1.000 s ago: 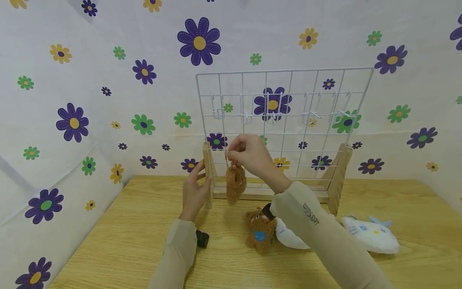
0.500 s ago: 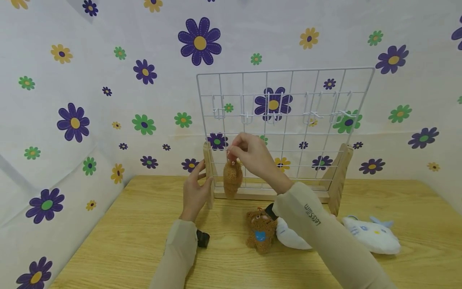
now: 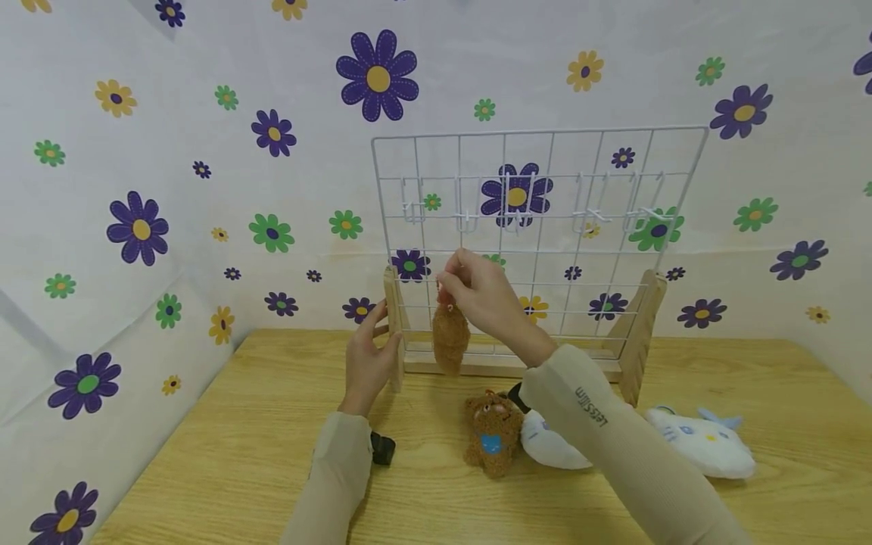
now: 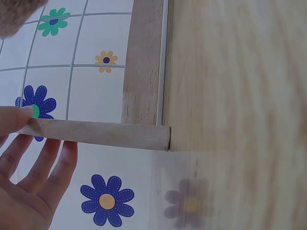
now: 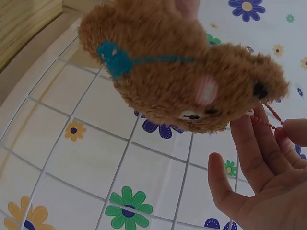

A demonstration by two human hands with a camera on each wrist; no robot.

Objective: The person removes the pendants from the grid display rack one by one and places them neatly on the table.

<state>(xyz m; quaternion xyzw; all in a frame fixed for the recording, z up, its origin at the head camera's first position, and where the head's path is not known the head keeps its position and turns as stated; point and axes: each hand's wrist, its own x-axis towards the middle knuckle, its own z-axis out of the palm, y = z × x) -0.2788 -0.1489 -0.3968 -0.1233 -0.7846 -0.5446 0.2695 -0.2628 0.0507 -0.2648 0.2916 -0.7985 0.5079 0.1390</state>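
My right hand [image 3: 480, 291] pinches the red ball chain [image 5: 271, 125] of a brown plush bear keychain [image 3: 451, 341], which hangs in front of the wire grid rack [image 3: 538, 253]. In the right wrist view the bear's face and blue bag show up close. With thumb on one side and fingers on the other, my left hand [image 3: 368, 367] grips the left wooden post [image 4: 96, 133] of the rack's stand. Several white hooks [image 3: 466, 219] hang in a row on the upper grid.
Another brown bear plush [image 3: 492, 439] with a blue patch lies on the wooden table [image 3: 259, 439]. Beside it is a white plush [image 3: 552, 446], partly hidden by my right sleeve. A white cat-faced plush [image 3: 702, 443] lies at right. A flower-print cloth [image 3: 293, 60] hangs behind.
The hanging bear has turned and swung a little, first left, then back right with my right hand. My left hand stays on the post.
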